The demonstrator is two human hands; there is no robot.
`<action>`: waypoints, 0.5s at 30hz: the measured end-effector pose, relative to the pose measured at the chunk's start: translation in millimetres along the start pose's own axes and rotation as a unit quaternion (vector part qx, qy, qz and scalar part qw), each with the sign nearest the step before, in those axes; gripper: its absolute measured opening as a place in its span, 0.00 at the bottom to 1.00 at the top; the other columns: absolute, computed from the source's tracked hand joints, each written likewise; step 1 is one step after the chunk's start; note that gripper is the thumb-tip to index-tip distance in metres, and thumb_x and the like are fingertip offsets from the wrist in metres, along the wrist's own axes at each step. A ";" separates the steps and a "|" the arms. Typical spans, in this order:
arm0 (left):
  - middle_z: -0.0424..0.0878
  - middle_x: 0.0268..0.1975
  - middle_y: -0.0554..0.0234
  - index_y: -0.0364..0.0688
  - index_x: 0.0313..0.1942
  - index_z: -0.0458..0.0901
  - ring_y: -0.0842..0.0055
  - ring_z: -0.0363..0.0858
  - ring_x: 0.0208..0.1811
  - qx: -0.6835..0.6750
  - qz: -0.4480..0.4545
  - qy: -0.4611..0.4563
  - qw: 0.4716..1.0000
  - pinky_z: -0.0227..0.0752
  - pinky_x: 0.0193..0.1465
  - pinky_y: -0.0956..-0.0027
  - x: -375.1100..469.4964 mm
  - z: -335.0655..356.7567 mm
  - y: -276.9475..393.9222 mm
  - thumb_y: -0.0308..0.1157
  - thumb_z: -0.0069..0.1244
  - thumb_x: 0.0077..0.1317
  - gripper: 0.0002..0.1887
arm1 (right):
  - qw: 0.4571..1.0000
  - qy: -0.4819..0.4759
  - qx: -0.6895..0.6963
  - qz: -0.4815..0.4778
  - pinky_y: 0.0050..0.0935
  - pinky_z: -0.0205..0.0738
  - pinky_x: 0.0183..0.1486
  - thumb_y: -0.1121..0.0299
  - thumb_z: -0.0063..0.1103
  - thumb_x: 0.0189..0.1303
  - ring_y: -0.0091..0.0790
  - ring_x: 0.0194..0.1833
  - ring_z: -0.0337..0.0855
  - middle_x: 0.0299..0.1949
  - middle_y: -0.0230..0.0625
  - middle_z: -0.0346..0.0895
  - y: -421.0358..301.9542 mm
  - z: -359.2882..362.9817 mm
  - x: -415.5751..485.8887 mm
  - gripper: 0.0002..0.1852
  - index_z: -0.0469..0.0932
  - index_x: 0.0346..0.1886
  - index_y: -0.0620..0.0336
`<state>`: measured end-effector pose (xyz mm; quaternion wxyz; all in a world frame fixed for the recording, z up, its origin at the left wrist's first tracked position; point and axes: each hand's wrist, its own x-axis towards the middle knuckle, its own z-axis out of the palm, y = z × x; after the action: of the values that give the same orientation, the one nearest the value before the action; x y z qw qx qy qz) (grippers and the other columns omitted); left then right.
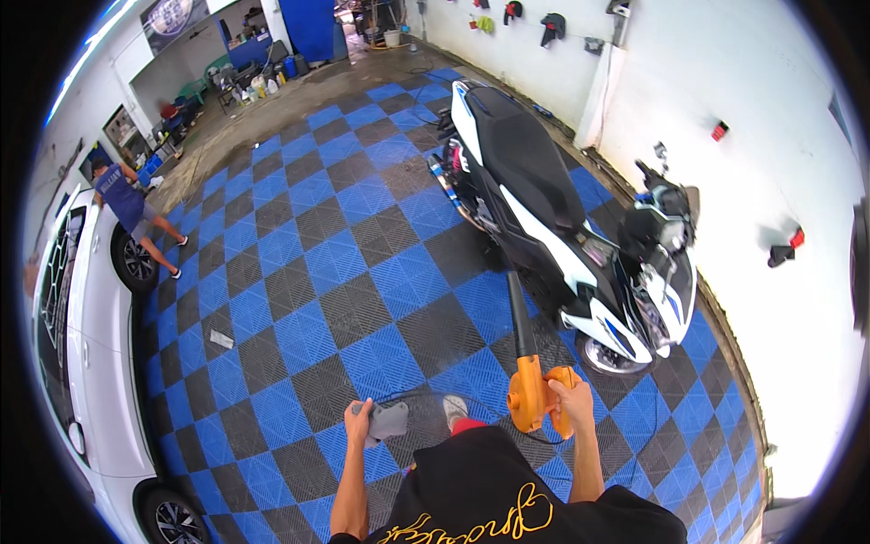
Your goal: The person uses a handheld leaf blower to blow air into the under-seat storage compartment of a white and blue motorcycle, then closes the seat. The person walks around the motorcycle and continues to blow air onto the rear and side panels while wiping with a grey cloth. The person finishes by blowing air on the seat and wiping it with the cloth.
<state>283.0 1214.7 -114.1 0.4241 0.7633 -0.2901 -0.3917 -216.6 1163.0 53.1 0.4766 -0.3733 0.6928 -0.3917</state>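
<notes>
My right hand [575, 402] is closed round the handle of an orange electric leaf blower [527, 394]. Its long black nozzle [519, 313] points away from me, alongside a white, black and blue motor scooter [530, 156]. Between the nozzle tip and the scooter's lower body I cannot judge the gap. In my left hand [358, 420] is a bunched grey cloth [389, 421], with the power cord [435, 393] running from near that hand across to the blower. Whether the left fingers also hold the cord is unclear.
A white car [102, 326] stands at the left, where a person [124, 197] bends by its wheel. Blue and black floor tiles [353, 299] lie between the vehicles. A white wrapper [221, 338] is on them. Bottles [258, 87] stand far back; a white wall [747, 88] bounds the right.
</notes>
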 end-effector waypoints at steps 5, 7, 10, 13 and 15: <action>0.82 0.30 0.68 0.37 0.31 0.85 0.79 0.77 0.34 -0.047 -0.016 0.008 0.999 0.73 0.43 0.67 62.5 -10.7 42.8 0.43 0.66 0.69 0.18 | 0.996 0.068 -0.008 -0.050 0.25 0.69 0.20 0.66 0.71 0.66 0.22 0.17 0.75 0.22 0.29 0.78 -54.6 76.9 94.3 0.10 0.85 0.43 0.64; 0.82 0.30 0.68 0.37 0.31 0.85 0.80 0.76 0.34 -0.047 -0.050 0.017 0.997 0.72 0.42 0.69 100.5 -6.6 59.2 0.43 0.65 0.69 0.18 | 0.996 0.079 0.005 -0.039 0.25 0.69 0.21 0.65 0.71 0.66 0.22 0.17 0.76 0.22 0.29 0.78 -74.9 105.2 129.1 0.11 0.84 0.44 0.63; 0.81 0.30 0.69 0.38 0.31 0.85 0.80 0.76 0.34 -0.046 -0.091 0.016 0.995 0.72 0.42 0.69 170.1 -2.8 75.1 0.44 0.65 0.70 0.18 | 0.996 0.087 -0.001 -0.013 0.27 0.72 0.21 0.63 0.72 0.66 0.24 0.19 0.78 0.23 0.32 0.79 -103.5 133.5 188.6 0.14 0.83 0.42 0.66; 0.82 0.30 0.68 0.38 0.32 0.85 0.81 0.76 0.34 -0.027 -0.036 -0.023 0.999 0.73 0.42 0.68 262.1 1.9 96.9 0.45 0.65 0.70 0.18 | 0.994 0.102 0.007 0.032 0.29 0.73 0.19 0.60 0.72 0.67 0.25 0.18 0.78 0.22 0.33 0.79 -128.1 172.5 248.9 0.15 0.83 0.38 0.65; 0.85 0.31 0.66 0.38 0.31 0.84 0.80 0.78 0.34 -0.017 -0.007 -0.032 0.999 0.74 0.43 0.68 326.9 0.0 125.1 0.45 0.64 0.71 0.18 | 0.991 0.121 -0.012 0.051 0.30 0.73 0.18 0.59 0.71 0.68 0.26 0.17 0.79 0.22 0.34 0.79 -145.7 205.4 276.2 0.16 0.83 0.36 0.65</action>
<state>440.7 902.2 -119.8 0.4251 0.7447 -0.2917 -0.4238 -73.6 818.2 33.4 0.4038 -0.2928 0.7683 -0.4011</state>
